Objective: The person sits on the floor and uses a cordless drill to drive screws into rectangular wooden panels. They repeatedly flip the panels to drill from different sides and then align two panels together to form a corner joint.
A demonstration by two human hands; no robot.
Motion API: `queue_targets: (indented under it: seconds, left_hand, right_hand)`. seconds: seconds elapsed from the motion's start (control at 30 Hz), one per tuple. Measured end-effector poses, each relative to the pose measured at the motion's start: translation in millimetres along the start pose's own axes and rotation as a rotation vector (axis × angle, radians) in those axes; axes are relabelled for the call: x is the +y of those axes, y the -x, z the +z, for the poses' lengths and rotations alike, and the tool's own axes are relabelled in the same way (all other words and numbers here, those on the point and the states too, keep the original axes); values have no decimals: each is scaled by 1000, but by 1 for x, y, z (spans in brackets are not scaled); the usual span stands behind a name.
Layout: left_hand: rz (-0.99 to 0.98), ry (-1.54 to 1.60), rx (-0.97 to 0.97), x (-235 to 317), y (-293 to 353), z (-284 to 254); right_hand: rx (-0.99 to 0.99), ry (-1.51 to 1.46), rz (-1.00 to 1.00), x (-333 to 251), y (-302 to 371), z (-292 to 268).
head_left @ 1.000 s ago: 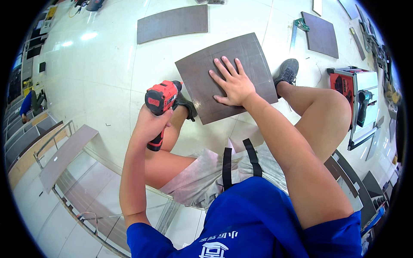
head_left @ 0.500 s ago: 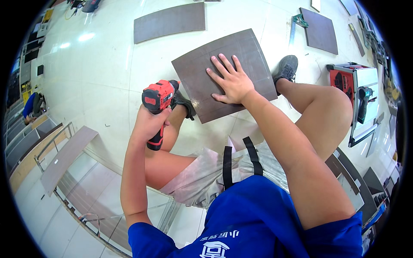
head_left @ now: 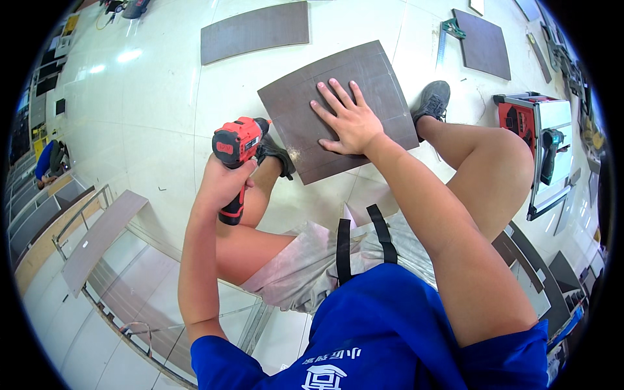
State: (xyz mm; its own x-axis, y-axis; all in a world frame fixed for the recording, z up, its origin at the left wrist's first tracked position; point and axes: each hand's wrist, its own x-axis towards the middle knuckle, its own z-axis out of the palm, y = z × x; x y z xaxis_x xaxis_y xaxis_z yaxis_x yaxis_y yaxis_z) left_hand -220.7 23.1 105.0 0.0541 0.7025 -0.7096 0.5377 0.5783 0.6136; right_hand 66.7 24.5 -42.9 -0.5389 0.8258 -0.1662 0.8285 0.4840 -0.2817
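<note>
My left hand (head_left: 227,179) is wrapped around the handle of a red and black cordless drill (head_left: 237,142). The drill's front end points up and right, close to the left edge of a dark brown board (head_left: 296,120). Flat on this board lies my right hand (head_left: 350,123), palm down with the fingers spread. Thin marking lines cross the board's surface. A small patch of pale dust (head_left: 296,155) sits by its lower left edge. The board rests between my two shoes, and its underside is hidden.
Another brown panel (head_left: 253,34) lies on the floor farther off, with a third panel (head_left: 484,45) at the far right beside a green-handled square. To the right stands a red case (head_left: 520,123) with a dark green power tool (head_left: 552,155) by it. A metal frame (head_left: 107,305) is at the lower left.
The drill and my left hand have shifted very slightly left and up. My right hand stays flat on the board.
</note>
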Motion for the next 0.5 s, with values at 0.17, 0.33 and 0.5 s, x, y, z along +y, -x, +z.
queue_targets:
  seconds: [0.17,0.33,0.5]
  left_hand:
    - [10,-90,-16,9,-4,-3]
    - [18,-205,-23,26,-8,-5]
    - [-32,-326,-74,36,-12,-12]
  right_hand:
    - [5,-2,-3,0,0,0]
    - [4,1,-2,1,1,-1]
    - [16,-2,-9,-1,0,-1]
